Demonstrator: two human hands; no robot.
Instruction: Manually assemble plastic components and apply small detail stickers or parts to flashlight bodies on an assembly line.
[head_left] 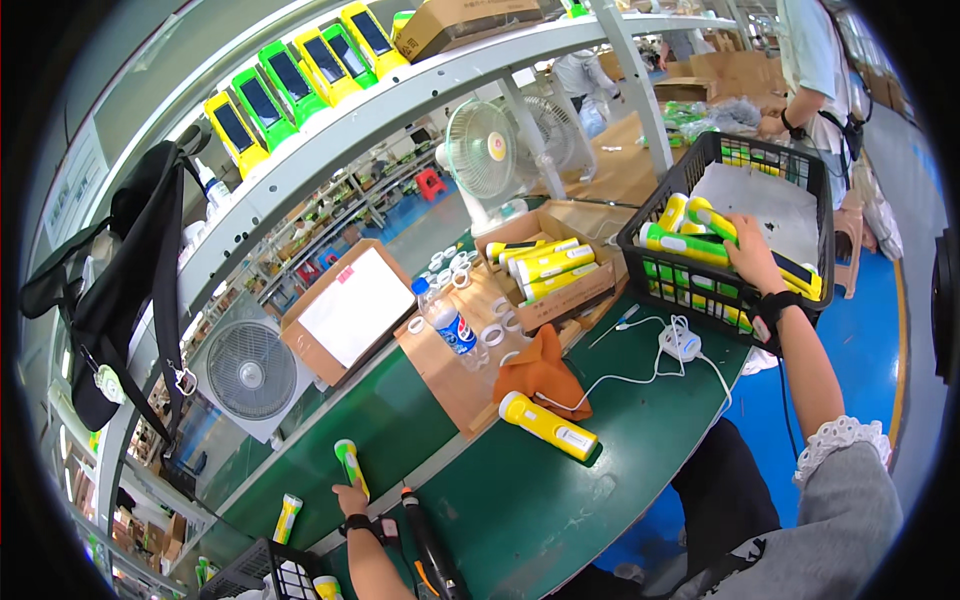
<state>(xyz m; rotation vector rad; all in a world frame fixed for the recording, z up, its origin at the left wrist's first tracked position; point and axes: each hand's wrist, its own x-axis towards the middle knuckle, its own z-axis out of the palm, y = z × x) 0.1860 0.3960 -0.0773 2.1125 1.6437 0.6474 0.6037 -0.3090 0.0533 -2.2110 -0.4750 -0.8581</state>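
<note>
My left hand [350, 497] is closed around the lower end of a green-and-white flashlight [347, 459], whose head points up and away over the green table. At the right, my right hand [752, 258] reaches into a black plastic crate [628, 250]. Its fingers are closed on a green flashlight [712, 219] lying on top of other green and yellow ones. A yellow flashlight [548, 426] rests on the table between my hands. Beside my left wrist lies a black electric screwdriver [430, 545]. Another yellow-green flashlight [287, 519] sits left of that hand.
A cardboard box [560, 310] holds several yellow flashlights. Near it are a plastic bottle [445, 318], an orange cloth [545, 375], white rings [492, 334] and a white corded device [680, 341]. Another black basket [250, 570] stands lower left; a metal shelf [420, 95] crosses overhead.
</note>
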